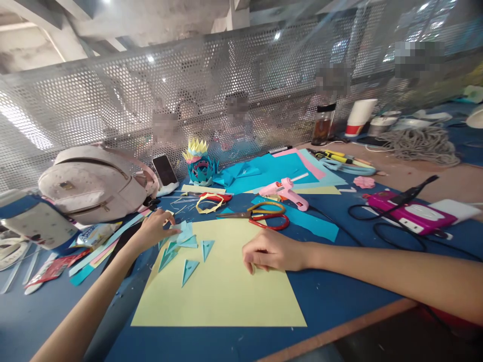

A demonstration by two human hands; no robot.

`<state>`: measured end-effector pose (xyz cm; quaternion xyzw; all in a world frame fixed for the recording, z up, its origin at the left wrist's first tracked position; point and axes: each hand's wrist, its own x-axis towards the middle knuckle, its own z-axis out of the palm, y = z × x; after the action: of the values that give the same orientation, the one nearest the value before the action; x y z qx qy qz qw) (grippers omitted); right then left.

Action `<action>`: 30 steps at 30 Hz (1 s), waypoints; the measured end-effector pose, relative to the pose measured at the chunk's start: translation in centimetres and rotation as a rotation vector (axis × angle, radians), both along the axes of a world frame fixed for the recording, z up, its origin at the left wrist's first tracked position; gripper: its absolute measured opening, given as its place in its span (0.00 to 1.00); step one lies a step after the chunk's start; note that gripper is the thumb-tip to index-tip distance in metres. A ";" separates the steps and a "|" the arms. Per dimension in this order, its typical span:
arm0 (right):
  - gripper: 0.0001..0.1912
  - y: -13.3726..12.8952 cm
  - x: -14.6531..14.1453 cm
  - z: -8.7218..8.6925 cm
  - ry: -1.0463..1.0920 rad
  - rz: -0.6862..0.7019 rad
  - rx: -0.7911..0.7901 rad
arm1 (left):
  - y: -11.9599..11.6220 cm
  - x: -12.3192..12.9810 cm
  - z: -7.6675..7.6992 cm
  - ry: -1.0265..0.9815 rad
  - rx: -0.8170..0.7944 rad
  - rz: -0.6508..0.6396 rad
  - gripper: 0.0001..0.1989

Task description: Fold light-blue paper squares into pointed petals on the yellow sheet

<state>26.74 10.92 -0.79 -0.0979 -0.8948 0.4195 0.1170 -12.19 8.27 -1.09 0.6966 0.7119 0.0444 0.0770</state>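
A large pale yellow sheet [222, 296] lies on the blue table. Several folded teal paper triangles [189, 271] are on its upper left part, some overlapping. At the sheet's upper left edge my left hand [156, 229] reaches over the pile, its fingers apart at the light blue pieces [183, 232]. My right hand [269, 251] rests on the sheet's right side with its fingers curled in; anything inside them is hidden. Scissors with red and orange handles [264, 216] lie just beyond my right hand, and a pink glue gun [285, 192] is behind them.
Behind the sheet stand a layered paper flower [200, 163] and a phone [165, 171]. A pale backpack [94, 183] is at the left. Blue paper [264, 171] lies at the back. At the right are a magenta power strip [415, 211] with black cables and a bottle [323, 125].
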 end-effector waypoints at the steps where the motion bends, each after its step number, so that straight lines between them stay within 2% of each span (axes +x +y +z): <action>1: 0.38 0.0 0.0 0.0 0.002 0.003 0.002 | 0.1 -0.1 -0.2 -0.012 0.010 0.009 0.18; 7: 0.39 0.0 0.0 -0.1 0.003 0.010 0.015 | 0.1 0.3 -0.4 -0.187 0.082 0.011 0.18; 16: 0.37 -0.1 0.1 0.0 -0.003 0.008 -0.005 | -0.8 1.8 1.6 -0.500 0.300 0.105 0.17; 20: 0.33 -0.2 0.0 -0.1 0.018 -0.033 -0.058 | -1.3 4.9 1.6 -0.667 0.361 0.051 0.17; 25: 0.25 -0.1 -0.5 -0.7 0.168 -0.197 -0.210 | -3.0 10.9 1.1 -0.835 0.369 -0.080 0.14; 27: 0.25 0.0 -0.7 -0.9 0.223 -0.267 -0.267 | -3.9 13.1 1.1 -0.884 0.366 -0.111 0.14; 30: 0.22 0.1 -0.8 -1.0 0.221 -0.299 -0.301 | -5.0 15.3 1.2 -0.910 0.358 -0.136 0.13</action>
<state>25.93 11.01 -1.77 -0.1991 -0.7795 0.5345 0.2589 3.15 3.23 0.15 0.6539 0.5400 0.4607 0.2617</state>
